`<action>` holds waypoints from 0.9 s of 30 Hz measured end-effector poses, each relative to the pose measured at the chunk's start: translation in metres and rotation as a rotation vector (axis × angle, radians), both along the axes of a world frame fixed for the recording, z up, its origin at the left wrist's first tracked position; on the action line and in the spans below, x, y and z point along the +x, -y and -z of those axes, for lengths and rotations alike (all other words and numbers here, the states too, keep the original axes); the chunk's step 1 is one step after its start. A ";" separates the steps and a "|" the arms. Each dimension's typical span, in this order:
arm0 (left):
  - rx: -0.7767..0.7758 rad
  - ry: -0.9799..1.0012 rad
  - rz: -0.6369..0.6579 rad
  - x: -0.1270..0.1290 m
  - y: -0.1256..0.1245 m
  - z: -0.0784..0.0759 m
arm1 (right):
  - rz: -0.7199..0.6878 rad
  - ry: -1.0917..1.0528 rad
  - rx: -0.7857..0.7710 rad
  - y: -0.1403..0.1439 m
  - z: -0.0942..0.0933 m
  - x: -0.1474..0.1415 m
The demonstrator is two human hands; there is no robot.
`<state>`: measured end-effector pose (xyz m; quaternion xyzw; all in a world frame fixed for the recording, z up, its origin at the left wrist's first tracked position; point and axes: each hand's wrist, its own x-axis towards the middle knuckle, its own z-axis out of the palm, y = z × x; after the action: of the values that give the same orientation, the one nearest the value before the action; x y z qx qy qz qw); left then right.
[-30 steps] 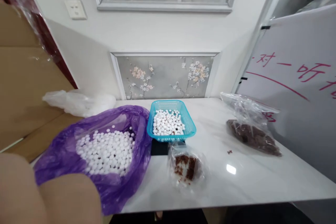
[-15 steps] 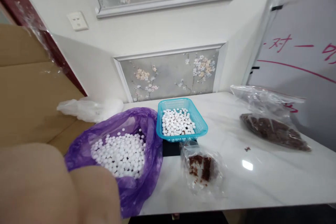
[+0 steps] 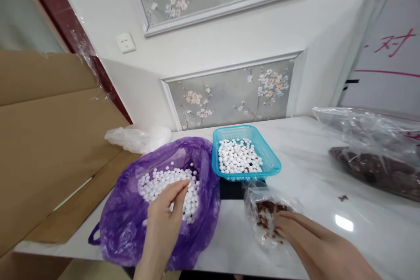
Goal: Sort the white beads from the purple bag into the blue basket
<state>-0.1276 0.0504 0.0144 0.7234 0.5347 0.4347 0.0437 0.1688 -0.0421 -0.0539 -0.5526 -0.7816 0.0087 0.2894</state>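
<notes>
1. I see my left hand reaching into the purple plastic bag at the near left of the white table, fingers loosely curled with thumb and forefinger close together over the white balls; I cannot tell whether a ball is pinched between them
2. My right hand lies on the small clear bag at near centre, fingers nearly flat and pressing its near edge, not closed round it
3. That small bag holds reddish-brown crumbs and sits just near of the blue basket
4. The basket holds more white balls and stands right of the purple bag, touching it
5. A large clear bag of brown material lies at far right, well apart from both hands
6. A crumpled white bag rests at far left against the wall
</notes>
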 end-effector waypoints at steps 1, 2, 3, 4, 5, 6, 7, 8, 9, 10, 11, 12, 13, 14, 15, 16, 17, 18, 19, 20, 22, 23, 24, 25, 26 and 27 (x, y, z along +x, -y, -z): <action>-0.024 -0.141 0.000 -0.004 -0.010 0.009 | -0.026 0.056 -0.034 -0.008 -0.011 -0.008; -0.033 -0.186 0.000 -0.007 -0.019 0.018 | 0.011 0.097 -0.055 -0.016 -0.017 -0.016; -0.044 -0.233 0.003 -0.009 -0.027 0.026 | 0.044 0.140 -0.061 -0.023 -0.017 -0.023; -0.053 -0.259 0.011 -0.010 -0.033 0.033 | 0.105 0.185 -0.086 -0.029 -0.014 -0.030; -0.061 -0.271 0.021 -0.010 -0.038 0.037 | 0.151 0.237 -0.089 -0.035 -0.008 -0.036; -0.069 -0.288 0.030 -0.009 -0.041 0.041 | 0.178 0.285 -0.081 -0.039 -0.002 -0.042; -0.077 -0.305 0.037 -0.007 -0.044 0.042 | 0.201 0.316 -0.085 -0.043 0.005 -0.046; -0.084 -0.317 0.041 -0.005 -0.046 0.043 | 0.205 0.329 -0.092 -0.046 0.010 -0.049; -0.091 -0.326 0.040 -0.004 -0.047 0.044 | 0.212 0.329 -0.102 -0.048 0.013 -0.052; -0.095 -0.331 0.036 -0.003 -0.047 0.043 | 0.224 0.320 -0.113 -0.049 0.015 -0.054; -0.099 -0.333 0.032 -0.003 -0.047 0.043 | 0.237 0.307 -0.121 -0.050 0.015 -0.056; -0.101 -0.332 0.029 -0.004 -0.047 0.043 | 0.252 0.294 -0.126 -0.050 0.015 -0.057; -0.101 -0.327 0.026 -0.005 -0.047 0.043 | 0.264 0.284 -0.130 -0.050 0.014 -0.059; -0.097 -0.318 0.022 -0.006 -0.047 0.043 | 0.276 0.271 -0.133 -0.050 0.012 -0.060; -0.089 -0.304 0.015 -0.008 -0.046 0.043 | 0.278 0.259 -0.139 -0.050 0.011 -0.061; -0.075 -0.286 0.002 -0.009 -0.046 0.043 | 0.280 0.248 -0.149 -0.049 0.010 -0.061; -0.056 -0.270 -0.015 -0.010 -0.045 0.042 | 0.288 0.237 -0.158 -0.049 0.009 -0.062; -0.027 -0.245 -0.037 -0.010 -0.043 0.041 | 0.297 0.227 -0.164 -0.048 0.008 -0.062; 0.011 -0.201 -0.061 -0.009 -0.041 0.040 | 0.301 0.217 -0.169 -0.048 0.007 -0.063; 0.055 -0.131 -0.082 -0.007 -0.038 0.038 | 0.299 0.207 -0.172 -0.047 0.006 -0.063; 0.111 0.096 -0.091 0.001 -0.028 0.032 | 0.284 0.184 -0.172 -0.046 0.004 -0.064; 0.096 0.251 -0.084 0.007 -0.021 0.029 | 0.275 0.172 -0.169 -0.046 0.003 -0.063; 0.044 0.422 -0.068 0.014 -0.014 0.026 | 0.269 0.158 -0.165 -0.045 0.002 -0.063; -0.047 0.598 -0.039 0.022 -0.006 0.022 | 0.263 0.139 -0.158 -0.044 0.002 -0.061; -0.165 0.776 0.001 0.031 0.001 0.019 | 0.255 0.112 -0.149 -0.043 0.002 -0.060; -0.295 0.946 0.050 0.040 0.009 0.016 | 0.243 0.077 -0.136 -0.042 0.003 -0.058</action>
<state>-0.0876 0.0417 -0.0017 0.4455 0.4943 0.6340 0.3940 0.1110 -0.0005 -0.0569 -0.6616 -0.7169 0.0052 0.2200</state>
